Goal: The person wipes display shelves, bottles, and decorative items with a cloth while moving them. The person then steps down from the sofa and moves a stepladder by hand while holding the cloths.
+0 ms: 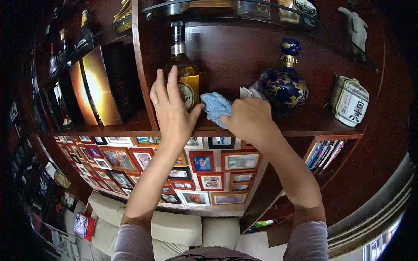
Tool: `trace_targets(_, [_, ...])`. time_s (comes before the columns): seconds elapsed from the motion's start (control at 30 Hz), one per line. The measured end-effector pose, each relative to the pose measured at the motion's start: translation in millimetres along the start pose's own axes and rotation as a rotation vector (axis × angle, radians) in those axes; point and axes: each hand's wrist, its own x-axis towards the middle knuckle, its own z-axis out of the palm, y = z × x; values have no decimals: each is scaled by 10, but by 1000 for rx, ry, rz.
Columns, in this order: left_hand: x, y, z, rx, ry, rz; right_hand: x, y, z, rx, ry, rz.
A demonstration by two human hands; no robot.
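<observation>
My left hand [173, 108], its fingers apart, is in front of an amber liquor bottle [190, 83] with a black cap on the dark wooden shelf [226, 56]; whether it touches the glass I cannot tell. A light blue cloth [216, 108] is bunched between my two hands, and my right hand [249, 118] is closed on its right end. Some white, crumpled material [251, 92] shows just behind my right knuckles. To the right of that hand stands a round dark blue bottle [285, 87] with gold decoration and a round stopper.
A white wrapped container [349, 102] with dark characters stands at the shelf's right. Past the left divider [146, 78] is a glossy box [100, 87]. A glass shelf [230, 5] with bottles runs above. Below are framed photos [211, 182], books [325, 153] and a pale sofa [176, 226].
</observation>
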Motion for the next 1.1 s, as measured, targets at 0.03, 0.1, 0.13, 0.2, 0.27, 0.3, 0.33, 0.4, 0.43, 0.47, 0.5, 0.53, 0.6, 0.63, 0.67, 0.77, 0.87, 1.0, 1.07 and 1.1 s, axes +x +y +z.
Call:
trace_targets(0.03, [13, 12, 2, 8, -8, 11, 7, 16, -5, -14, -16, 8])
trace_targets(0.1, [37, 33, -12, 39, -7, 14, -5, 46, -1, -1, -8, -13])
trace_targets(0.13, [51, 57, -14, 40, -15, -9, -22, 58, -1, 1, 0, -14])
trace_targets(0.2, [79, 105, -5, 35, -30, -53, -36, 55, -10, 7, 13, -30])
trace_targets(0.27, [86, 85, 58, -13, -10, -64, -47, 48, -34, 3, -24, 4])
trace_targets(0.3, [84, 72, 75, -74, -1, -74, -44, 40, -44, 0, -44, 22])
trace_targets(0.33, [76, 61, 95, -132, 6, -84, -27, 43, -46, 4, -41, 12])
trace_targets(0.4, [59, 36, 102, -147, -8, -106, 15, 34, -22, -25, -57, 34])
trace_targets(0.43, [55, 21, 90, -173, -25, -126, 44, 18, -2, -39, -66, 41])
trace_targets(0.47, [48, 3, 74, -197, -42, -149, 82, 11, 33, -34, -69, 20])
trace_targets(0.5, [45, -25, 77, -180, -34, -162, 134, 20, 80, -52, -62, 18])
trace_targets(0.53, [55, -47, 95, -186, -23, -139, 184, 35, 121, -71, -55, 19])
trace_targets(0.6, [83, -54, 125, -204, -1, -91, 247, 51, 159, -93, -49, 3])
trace_targets(0.63, [101, -38, 131, -193, 7, -98, 279, 54, 159, -99, -66, 10])
trace_targets(0.67, [118, -17, 138, -223, 5, -139, 306, 54, 159, -105, -83, 18])
trace_targets(0.77, [145, 21, 135, -277, 5, -228, 324, 75, 186, -111, -102, 18])
trace_targets(0.87, [157, 36, 141, -288, 31, -215, 305, 79, 206, -113, -106, 26])
trace_targets(1.0, [124, 90, 103, -310, 45, -179, 227, 88, 206, -87, -129, 99])
trace_targets(1.07, [108, 101, 136, -317, 36, -168, 229, 66, 189, -52, -141, 97])
trace_targets(1.1, [116, 89, 143, -306, 46, -161, 219, 63, 180, -31, -142, 93])
